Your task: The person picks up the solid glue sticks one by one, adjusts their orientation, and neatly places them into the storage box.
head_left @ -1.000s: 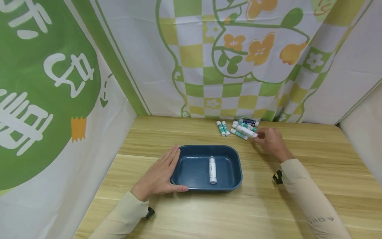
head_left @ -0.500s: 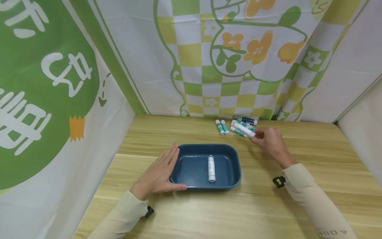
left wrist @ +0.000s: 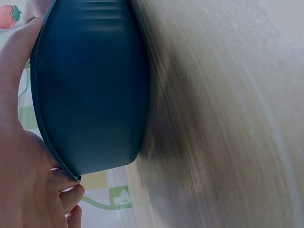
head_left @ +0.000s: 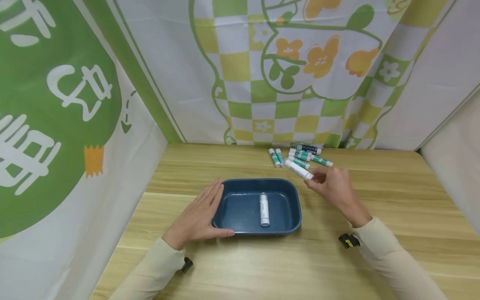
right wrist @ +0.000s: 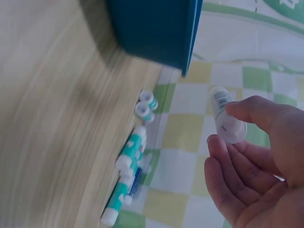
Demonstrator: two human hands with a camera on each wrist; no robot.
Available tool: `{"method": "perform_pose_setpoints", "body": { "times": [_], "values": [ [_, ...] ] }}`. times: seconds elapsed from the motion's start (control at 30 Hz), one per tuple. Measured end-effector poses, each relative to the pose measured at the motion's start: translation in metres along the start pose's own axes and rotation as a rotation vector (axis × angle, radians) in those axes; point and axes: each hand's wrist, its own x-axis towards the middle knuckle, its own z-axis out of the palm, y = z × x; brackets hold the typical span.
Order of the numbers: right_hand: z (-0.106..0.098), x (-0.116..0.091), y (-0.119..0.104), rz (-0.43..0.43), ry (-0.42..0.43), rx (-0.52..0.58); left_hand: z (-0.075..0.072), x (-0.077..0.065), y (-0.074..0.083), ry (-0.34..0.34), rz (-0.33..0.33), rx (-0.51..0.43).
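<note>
My right hand (head_left: 333, 189) pinches a white glue stick (head_left: 298, 169) by one end, between thumb and fingers. In the right wrist view this glue stick (right wrist: 225, 116) is raised off the table, with its printed label partly showing. My left hand (head_left: 196, 214) rests against the left end of a dark blue tray (head_left: 258, 234), fingers straight along the rim and thumb at the near edge. Another white glue stick (head_left: 264, 210) lies inside the tray. The left wrist view shows the tray's outer wall (left wrist: 90, 95) and my left hand (left wrist: 23, 161) at its rim.
Behind the tray lies a loose pile of green and white glue sticks (head_left: 300, 155), with a dark blue one (head_left: 309, 148) at its back. Two more green glue sticks (head_left: 276, 157) lie side by side left of it. A patterned cloth (head_left: 285, 112) hangs along the table's back edge.
My right hand has drawn the white glue stick off the pile, toward me and slightly left. A green glue stick now shows at the pile's right. The left hand stays on the tray.
</note>
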Motion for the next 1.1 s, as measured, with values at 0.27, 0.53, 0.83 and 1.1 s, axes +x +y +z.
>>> {"method": "perform_pose_setpoints", "body": {
  "times": [0.27, 0.53, 0.83, 1.1],
  "values": [
    [0.002, -0.016, -0.025, 0.03, -0.047, 0.011, -0.002, 0.0, 0.0, -0.009, -0.007, 0.0],
    [0.011, -0.025, -0.05, 0.05, -0.149, -0.014, -0.002, 0.001, 0.0, -0.004, -0.006, 0.006],
    [0.024, -0.023, -0.073, 0.104, -0.254, -0.138, 0.0, 0.002, 0.0, -0.006, -0.01, -0.001],
    [0.04, -0.026, -0.084, 0.112, -0.261, -0.208, 0.0, 0.001, 0.0, 0.012, -0.002, -0.009]
  ]
}}
